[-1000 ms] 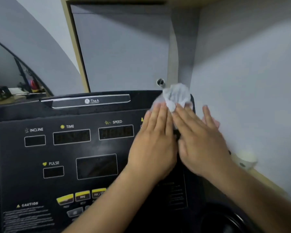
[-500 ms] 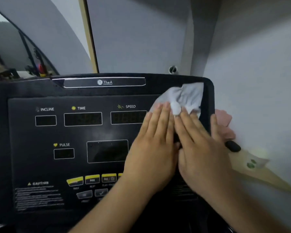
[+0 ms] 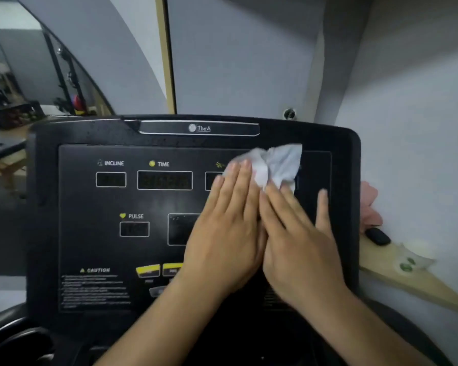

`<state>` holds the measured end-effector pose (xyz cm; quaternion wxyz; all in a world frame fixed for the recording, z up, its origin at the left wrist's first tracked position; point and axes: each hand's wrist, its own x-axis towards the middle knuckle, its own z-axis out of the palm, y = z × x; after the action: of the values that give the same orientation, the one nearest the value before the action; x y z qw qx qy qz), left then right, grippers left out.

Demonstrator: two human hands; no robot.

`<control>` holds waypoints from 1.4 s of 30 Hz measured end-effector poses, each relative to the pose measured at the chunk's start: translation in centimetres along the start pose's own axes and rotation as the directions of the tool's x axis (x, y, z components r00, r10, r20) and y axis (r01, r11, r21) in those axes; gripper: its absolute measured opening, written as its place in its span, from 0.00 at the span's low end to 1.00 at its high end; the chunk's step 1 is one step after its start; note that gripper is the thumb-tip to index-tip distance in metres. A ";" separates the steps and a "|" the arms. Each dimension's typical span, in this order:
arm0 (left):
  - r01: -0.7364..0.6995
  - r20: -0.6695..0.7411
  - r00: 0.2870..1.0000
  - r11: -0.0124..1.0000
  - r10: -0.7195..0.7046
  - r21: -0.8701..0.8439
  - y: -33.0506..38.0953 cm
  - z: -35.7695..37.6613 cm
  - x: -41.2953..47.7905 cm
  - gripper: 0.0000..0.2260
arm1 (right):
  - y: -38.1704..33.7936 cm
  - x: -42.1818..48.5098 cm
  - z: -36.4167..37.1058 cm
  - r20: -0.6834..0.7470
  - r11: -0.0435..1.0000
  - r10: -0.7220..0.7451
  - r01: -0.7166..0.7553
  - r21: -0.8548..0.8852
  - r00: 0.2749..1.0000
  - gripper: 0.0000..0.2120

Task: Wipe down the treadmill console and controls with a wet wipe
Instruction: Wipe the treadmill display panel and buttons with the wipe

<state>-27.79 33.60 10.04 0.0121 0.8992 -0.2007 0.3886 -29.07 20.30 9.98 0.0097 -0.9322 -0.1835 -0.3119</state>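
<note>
The black treadmill console fills the middle of the view, with INCLINE, TIME and PULSE displays and yellow buttons low down. A crumpled white wet wipe lies on the upper right of the panel, over the SPEED display. My left hand and my right hand lie side by side with straight fingers, pressing the wipe's lower edge flat against the panel. Both hands cover the panel's right half.
A grey wall stands close on the right. A wooden ledge beside the console carries a pink cloth, a small black object and a white cup. A mirror at the left shows the room.
Both hands and the wipe have slid left and down, from the console's top right corner onto the SPEED display. The view has shifted right, showing more of the console.
</note>
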 end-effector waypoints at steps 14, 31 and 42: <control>0.146 -0.008 0.989 0.987 -0.146 0.065 -5.3 -2.5 0.9 0.20 | -1.5 5.5 -1.7 -0.148 0.997 -0.072 0.073 0.002 0.986 0.21; 0.150 0.015 0.989 0.985 -0.150 -0.085 -7.7 -2.5 -3.5 0.23 | -6.8 4.6 0.5 0.015 0.976 -0.186 0.186 -0.110 0.982 0.29; 0.262 -0.036 0.965 0.963 -0.260 0.062 -11.8 -3.6 -3.6 0.28 | -11.4 8.1 0.1 0.035 0.978 -0.163 0.166 -0.123 0.986 0.31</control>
<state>-28.16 46.31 11.58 0.0363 0.9123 -0.0673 0.4022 -27.00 33.62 13.54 -0.0771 -0.9164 -0.2401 -0.3108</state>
